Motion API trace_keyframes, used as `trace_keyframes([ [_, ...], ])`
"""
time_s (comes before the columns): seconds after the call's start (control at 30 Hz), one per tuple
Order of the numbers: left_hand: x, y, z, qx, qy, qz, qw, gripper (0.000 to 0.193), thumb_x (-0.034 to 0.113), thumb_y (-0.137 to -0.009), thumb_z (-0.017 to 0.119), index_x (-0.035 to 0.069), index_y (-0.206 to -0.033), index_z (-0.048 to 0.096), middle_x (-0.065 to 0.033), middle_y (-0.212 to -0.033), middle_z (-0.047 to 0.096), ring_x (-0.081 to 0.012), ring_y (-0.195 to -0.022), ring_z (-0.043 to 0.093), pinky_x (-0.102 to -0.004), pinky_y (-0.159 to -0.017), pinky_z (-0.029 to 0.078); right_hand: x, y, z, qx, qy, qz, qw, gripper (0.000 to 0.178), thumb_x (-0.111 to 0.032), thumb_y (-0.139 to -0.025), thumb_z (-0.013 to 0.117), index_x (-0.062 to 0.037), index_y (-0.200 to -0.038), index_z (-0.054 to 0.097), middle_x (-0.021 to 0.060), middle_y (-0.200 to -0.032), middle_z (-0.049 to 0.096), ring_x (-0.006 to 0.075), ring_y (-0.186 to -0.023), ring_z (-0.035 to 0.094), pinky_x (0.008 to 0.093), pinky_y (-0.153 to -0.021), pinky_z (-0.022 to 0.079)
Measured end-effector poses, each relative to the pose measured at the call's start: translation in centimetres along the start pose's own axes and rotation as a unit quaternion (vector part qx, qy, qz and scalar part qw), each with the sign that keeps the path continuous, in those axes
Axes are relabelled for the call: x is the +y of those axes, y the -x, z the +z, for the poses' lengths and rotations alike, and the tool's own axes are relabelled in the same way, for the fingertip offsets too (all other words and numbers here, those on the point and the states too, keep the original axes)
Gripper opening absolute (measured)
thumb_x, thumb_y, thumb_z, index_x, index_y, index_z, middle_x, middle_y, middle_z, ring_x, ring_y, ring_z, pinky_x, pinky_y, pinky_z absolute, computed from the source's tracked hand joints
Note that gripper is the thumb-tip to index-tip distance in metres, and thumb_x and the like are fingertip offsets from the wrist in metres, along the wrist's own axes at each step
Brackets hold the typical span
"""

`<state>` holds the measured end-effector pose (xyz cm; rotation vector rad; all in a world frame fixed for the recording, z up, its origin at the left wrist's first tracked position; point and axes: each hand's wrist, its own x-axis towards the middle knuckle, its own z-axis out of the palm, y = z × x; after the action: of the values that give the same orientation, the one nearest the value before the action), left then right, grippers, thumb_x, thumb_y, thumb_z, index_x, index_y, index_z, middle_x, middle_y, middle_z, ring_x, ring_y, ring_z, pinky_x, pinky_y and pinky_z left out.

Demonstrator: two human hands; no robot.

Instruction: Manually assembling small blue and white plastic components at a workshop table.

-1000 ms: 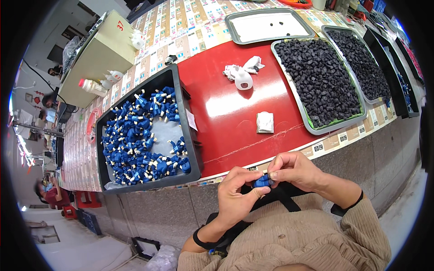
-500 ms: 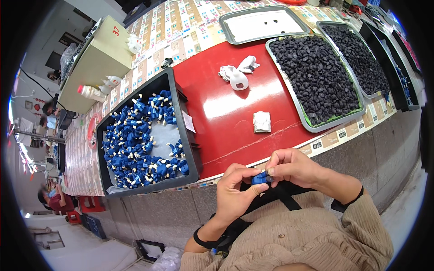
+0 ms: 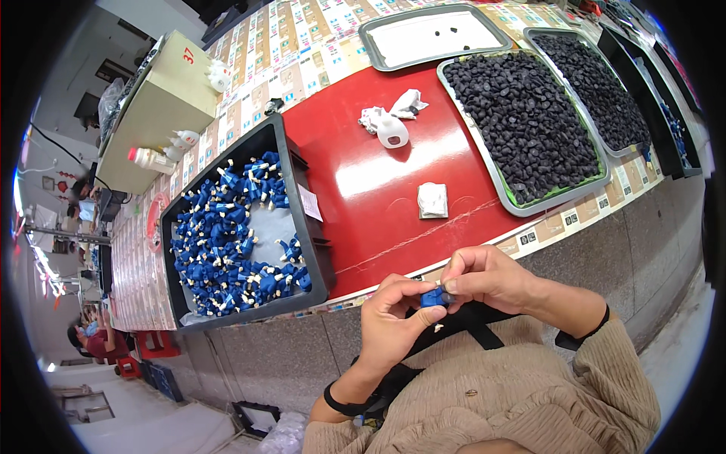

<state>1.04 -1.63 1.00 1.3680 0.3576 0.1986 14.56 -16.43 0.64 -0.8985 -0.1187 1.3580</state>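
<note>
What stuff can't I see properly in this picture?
All in the head view:
Blue figure: partly covered by the left hand and right hand.
Under the black pieces: hidden by the pile.
Maroon-shirted worker: too small and blurred.
Beige shirt: cut off by the bottom edge.

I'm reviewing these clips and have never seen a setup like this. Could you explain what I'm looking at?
There is no machine here: a person works bare-handed. The view comes from a wide fisheye camera on their head, looking down, so straight edges bend. The left hand and right hand together hold a small blue piece. On the shiny red surface lie a rounded white container and a folded white pad. Leftward, a black rectangular crate holds blue-and-cream pieces; rightward, a grey-rimmed tray holds dark, pebble-like pieces.
</note>
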Motion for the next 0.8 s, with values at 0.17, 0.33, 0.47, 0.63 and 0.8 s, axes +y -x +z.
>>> trace_keyframes([
  [0.17, -0.2, -0.1, -1.4, -0.039, 0.035, -0.027, 0.998, 0.032, 0.002, -0.076, 0.074, 0.000, -0.106, 0.062, -0.0054, -0.097, 0.059, -0.0139, -0.088, 0.060, -0.0260, -0.079, 0.050, -0.6, 0.0, 0.4, -0.001, 0.047, 0.014, 0.999, 0.013, -0.010, -0.086, 0.066, -0.0005, -0.090, 0.058, 0.0077, -0.088, 0.063, 0.0132, -0.078, 0.063, 0.0256, -0.069, 0.055],
  [0.33, -0.4, 0.3, -2.0, -0.051, 0.256, -0.177, 0.949, 0.033, 0.020, -0.089, 0.063, 0.001, -0.116, 0.054, -0.0119, -0.100, 0.063, -0.0194, -0.086, 0.064, -0.0291, -0.076, 0.052, -1.0, 0.1, 0.2, 0.019, 0.131, -0.048, 0.990, 0.015, -0.012, -0.088, 0.065, 0.0004, -0.095, 0.062, 0.0048, -0.090, 0.064, 0.0096, -0.079, 0.061, 0.0236, -0.066, 0.052],
  [0.47, -0.7, 0.3, -2.3, -0.056, 0.326, -0.250, 0.910, 0.035, 0.027, -0.097, 0.050, 0.001, -0.121, 0.049, -0.0154, -0.103, 0.063, -0.0220, -0.083, 0.066, -0.0309, -0.071, 0.056, -1.1, 0.2, 0.5, 0.044, 0.205, -0.078, 0.975, 0.016, -0.012, -0.089, 0.063, 0.0004, -0.099, 0.063, 0.0034, -0.091, 0.064, 0.0075, -0.081, 0.059, 0.0224, -0.069, 0.051],
  [0.63, -0.8, 0.3, -2.1, -0.088, 0.397, -0.290, 0.866, 0.037, 0.028, -0.098, 0.048, 0.001, -0.123, 0.046, -0.0180, -0.103, 0.062, -0.0227, -0.082, 0.066, -0.0304, -0.070, 0.056, 0.0, -0.4, 0.5, 0.030, 0.273, -0.160, 0.948, 0.019, -0.012, -0.089, 0.064, 0.0001, -0.103, 0.065, 0.0029, -0.091, 0.064, 0.0072, -0.081, 0.059, 0.0229, -0.073, 0.048],
  [0.8, -1.0, 0.6, -2.0, -0.081, 0.414, -0.304, 0.854, 0.035, 0.028, -0.098, 0.047, 0.001, -0.121, 0.046, -0.0193, -0.102, 0.062, -0.0230, -0.080, 0.066, -0.0303, -0.068, 0.057, 0.0, -0.5, 0.4, 0.030, 0.321, -0.157, 0.934, 0.018, -0.012, -0.088, 0.065, -0.0002, -0.101, 0.066, 0.0031, -0.089, 0.064, 0.0072, -0.081, 0.058, 0.0235, -0.072, 0.048],
])
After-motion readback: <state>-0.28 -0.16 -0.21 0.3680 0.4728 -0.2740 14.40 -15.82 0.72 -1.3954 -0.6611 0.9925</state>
